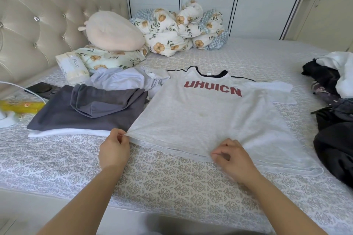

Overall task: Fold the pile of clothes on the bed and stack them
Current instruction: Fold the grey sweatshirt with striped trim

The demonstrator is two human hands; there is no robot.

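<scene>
On the patterned bed (172, 187), a pale grey T-shirt with red lettering (210, 120) lies spread flat.
Left hand (114, 149) pinches its hem corner; right hand (232, 156) pinches the hem further along, beside folded grey clothes (86, 112).

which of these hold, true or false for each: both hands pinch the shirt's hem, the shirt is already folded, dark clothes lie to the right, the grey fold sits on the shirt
1. Left hand and right hand both pinch the hem of the white UHUICN T-shirt. True.
2. The T-shirt is already folded. False: it lies spread flat, print up.
3. A pile of dark clothes lies to the right. True.
4. The folded grey garment sits on the T-shirt. False: it lies beside it, to the left.
</scene>
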